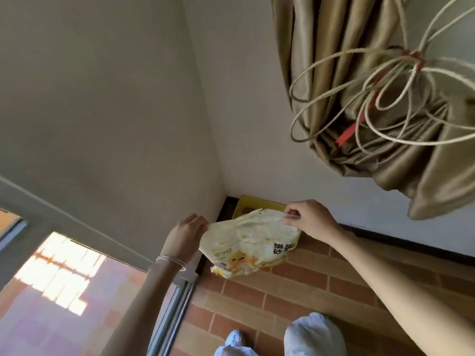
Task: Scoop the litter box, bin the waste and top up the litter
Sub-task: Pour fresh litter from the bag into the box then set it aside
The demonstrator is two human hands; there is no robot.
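A pale yellow bag of cat litter (246, 245) with black print hangs in the air above the corner of the room. My left hand (183, 237) pinches its upper left corner and my right hand (308, 220) pinches its upper right corner, stretching the top edge between them. Behind and below the bag, a yellow litter box (250, 202) sits on the floor against the white wall, mostly hidden by the bag. Its contents cannot be seen.
A bunched tan curtain (385, 104) tied with looped cord hangs at the upper right. A sliding door track (174, 312) runs along the left beside the brick-pattern floor (295, 299). My legs in white clothing (313, 335) show at the bottom edge.
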